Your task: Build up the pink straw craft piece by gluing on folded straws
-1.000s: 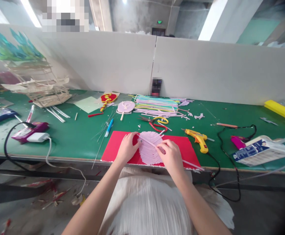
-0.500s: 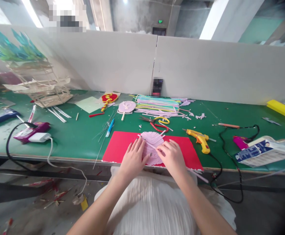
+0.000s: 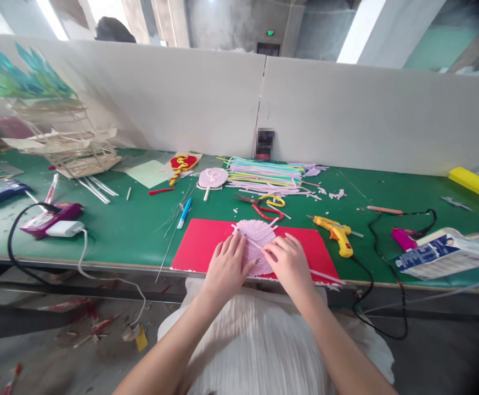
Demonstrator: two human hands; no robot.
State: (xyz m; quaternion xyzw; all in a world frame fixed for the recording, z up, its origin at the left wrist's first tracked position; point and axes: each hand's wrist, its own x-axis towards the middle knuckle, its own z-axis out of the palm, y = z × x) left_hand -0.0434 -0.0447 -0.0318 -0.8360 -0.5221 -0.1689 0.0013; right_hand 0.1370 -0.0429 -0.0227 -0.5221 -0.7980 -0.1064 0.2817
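Note:
A pale pink fan-shaped piece made of strips (image 3: 254, 236) lies on a red sheet (image 3: 200, 246) at the near edge of the green table. My left hand (image 3: 226, 267) lies flat on the left side of the pink piece, fingers stretched out. My right hand (image 3: 289, 263) rests on its right side, fingertips pinched on a thin pink stick (image 3: 321, 274) that runs diagonally across the piece toward the lower right.
Red-and-yellow scissors (image 3: 264, 205) and a pile of coloured sticks (image 3: 264, 174) lie behind the red sheet. A yellow glue gun (image 3: 334, 232) sits to the right, a carton (image 3: 440, 255) and black cable further right. At the left are a purple glue gun (image 3: 50, 218) and a wooden frame model (image 3: 68, 145).
My left hand slid from the left edge of the pink piece onto it and flattened. My right hand shifted slightly left along the stick.

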